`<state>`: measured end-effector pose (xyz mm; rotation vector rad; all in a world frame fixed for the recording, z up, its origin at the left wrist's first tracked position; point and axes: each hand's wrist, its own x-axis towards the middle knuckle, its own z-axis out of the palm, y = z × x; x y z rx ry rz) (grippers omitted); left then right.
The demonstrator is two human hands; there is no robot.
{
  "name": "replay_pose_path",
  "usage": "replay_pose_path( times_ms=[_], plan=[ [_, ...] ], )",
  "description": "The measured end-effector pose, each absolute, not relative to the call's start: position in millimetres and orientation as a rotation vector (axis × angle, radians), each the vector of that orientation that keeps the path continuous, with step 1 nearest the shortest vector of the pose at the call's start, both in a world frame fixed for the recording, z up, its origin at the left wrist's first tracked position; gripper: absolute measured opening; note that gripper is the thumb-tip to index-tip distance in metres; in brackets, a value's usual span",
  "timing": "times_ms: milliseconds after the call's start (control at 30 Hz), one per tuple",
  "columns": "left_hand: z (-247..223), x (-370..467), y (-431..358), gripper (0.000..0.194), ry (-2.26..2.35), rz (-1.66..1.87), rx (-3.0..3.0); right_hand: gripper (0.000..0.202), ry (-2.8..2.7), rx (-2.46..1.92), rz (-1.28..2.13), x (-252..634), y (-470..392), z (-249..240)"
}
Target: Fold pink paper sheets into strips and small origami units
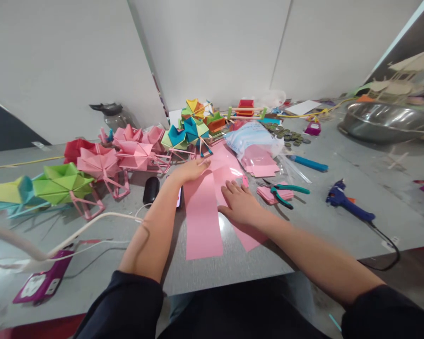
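A long pink paper strip [203, 221] lies on the table in front of me, its near end close to the table's front edge. My left hand [194, 169] rests flat at the strip's far end, fingers stretched to the right. Beside it, a second pink strip [249, 239] slants to the right. My right hand [240, 202] lies on this one with its fingers spread, holding nothing. More pink paper [224, 153] is spread beyond both hands. Partly under my left forearm is a phone [178, 198], next to a black oval case [151, 190].
Folded paper models stand left, among them a green one [61, 181] and a pink one [99, 162]. On the right are pliers [286, 193] on small pink papers, a blue-handled cutter [309, 163], a glue gun [349, 202] and a metal basin [385, 122]. A plastic bag [252, 139] lies ahead.
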<state>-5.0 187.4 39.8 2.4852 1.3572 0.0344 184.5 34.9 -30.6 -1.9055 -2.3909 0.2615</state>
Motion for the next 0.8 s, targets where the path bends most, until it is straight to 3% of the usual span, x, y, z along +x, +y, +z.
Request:
replay_pose_path(
  times_ms=[233,367,600,800],
  plan=[
    [70.1,-37.3,137.7,0.052,1.244,0.478,2.225,0.049,-2.573,-1.757,0.334,187.3,17.8,-9.2],
    [55.4,-55.9,103.7,0.053,1.125,0.385,2.178,0.039,-2.639,-1.707,0.327,185.1,14.5,0.6],
    [44.9,-63.4,65.8,0.036,0.874,0.068,2.07,0.039,-2.648,-1.696,0.401,187.4,12.9,7.8],
    [48.0,-67.6,64.7,0.033,0.791,0.05,2.038,0.03,-2.689,-1.541,0.47,192.4,14.9,4.4]
  ],
)
